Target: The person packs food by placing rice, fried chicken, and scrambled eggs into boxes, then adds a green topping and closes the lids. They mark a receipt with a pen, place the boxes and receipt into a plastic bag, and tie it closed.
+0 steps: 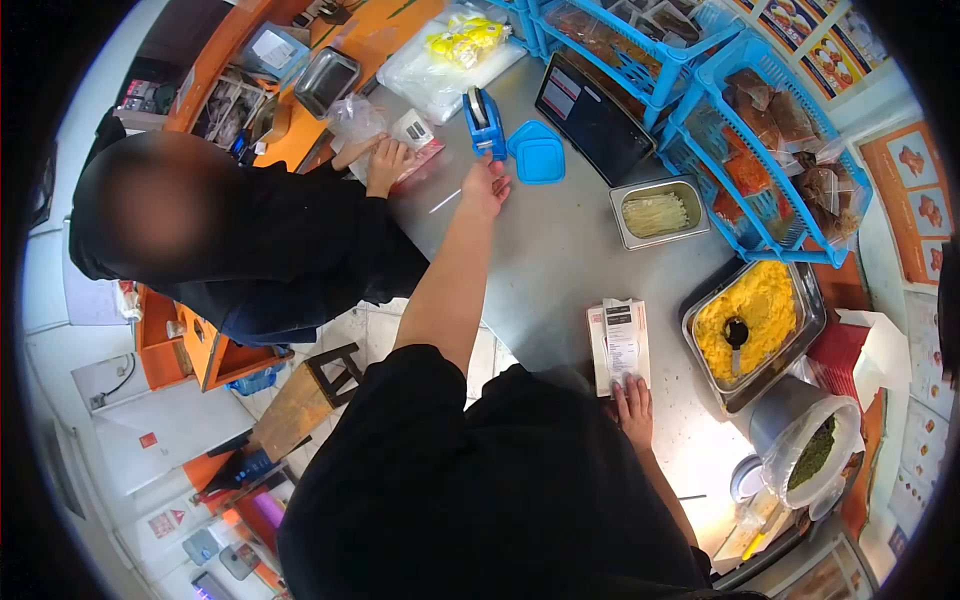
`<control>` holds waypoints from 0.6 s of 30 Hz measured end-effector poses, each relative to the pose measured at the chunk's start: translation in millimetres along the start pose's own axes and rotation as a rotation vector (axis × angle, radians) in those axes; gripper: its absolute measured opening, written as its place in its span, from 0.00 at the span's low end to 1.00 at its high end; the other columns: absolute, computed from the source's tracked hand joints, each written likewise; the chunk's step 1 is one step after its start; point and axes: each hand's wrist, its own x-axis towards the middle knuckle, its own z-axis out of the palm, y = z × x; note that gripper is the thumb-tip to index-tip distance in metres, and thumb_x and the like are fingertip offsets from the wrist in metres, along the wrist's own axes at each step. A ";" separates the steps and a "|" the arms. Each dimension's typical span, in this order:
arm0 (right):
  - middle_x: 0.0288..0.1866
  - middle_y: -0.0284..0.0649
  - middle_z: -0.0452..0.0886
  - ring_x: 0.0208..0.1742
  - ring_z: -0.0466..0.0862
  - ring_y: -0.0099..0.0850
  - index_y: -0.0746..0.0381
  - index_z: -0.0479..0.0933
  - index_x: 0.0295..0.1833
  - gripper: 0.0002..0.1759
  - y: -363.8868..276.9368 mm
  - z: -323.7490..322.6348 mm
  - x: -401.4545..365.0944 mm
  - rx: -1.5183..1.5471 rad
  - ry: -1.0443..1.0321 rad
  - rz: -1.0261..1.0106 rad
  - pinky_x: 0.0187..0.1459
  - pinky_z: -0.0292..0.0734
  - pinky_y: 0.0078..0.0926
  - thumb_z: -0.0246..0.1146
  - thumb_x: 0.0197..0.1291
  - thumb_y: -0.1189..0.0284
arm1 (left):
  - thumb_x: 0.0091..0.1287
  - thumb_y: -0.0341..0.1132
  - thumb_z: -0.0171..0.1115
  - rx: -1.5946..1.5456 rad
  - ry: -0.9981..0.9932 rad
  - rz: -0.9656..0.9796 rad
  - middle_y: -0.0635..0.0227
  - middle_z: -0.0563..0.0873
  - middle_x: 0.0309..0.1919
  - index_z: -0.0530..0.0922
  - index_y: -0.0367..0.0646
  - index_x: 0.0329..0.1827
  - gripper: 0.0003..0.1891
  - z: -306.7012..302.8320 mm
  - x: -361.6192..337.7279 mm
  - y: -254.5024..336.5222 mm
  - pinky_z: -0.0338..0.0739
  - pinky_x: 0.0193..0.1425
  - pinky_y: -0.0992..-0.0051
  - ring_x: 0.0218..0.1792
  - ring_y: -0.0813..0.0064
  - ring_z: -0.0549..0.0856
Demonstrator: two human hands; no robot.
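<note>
My left hand (487,187) reaches to the front end of a blue tape dispenser (484,120), its fingers drawn together there; whatever they pinch is too small to tell. My right hand (632,408) rests with fingers spread on the lower end of a white and red paper package (598,345). A printed receipt (621,340) lies on top of that package, partly under my fingertips. Beside the dispenser are blue square lids (540,160). A thin white stick (445,201) lies below it.
At the left a person in black (300,220) holds a package with a label (412,130). Right of centre are a tablet (594,118), a metal tin (660,240), a tray of yellow food (745,320), a tub of green flakes (790,425) and blue baskets (720,190).
</note>
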 end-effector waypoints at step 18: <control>0.79 0.48 0.64 0.77 0.67 0.54 0.52 0.66 0.77 0.40 0.5 -5.3 0.8 -0.021 -0.035 -0.028 0.69 0.70 0.56 0.72 0.61 0.58 | 0.71 0.56 0.67 0.171 0.090 0.136 0.75 0.87 0.40 0.82 0.53 0.39 0.16 8.0 44.4 -8.1 0.66 0.39 0.72 0.32 0.78 0.78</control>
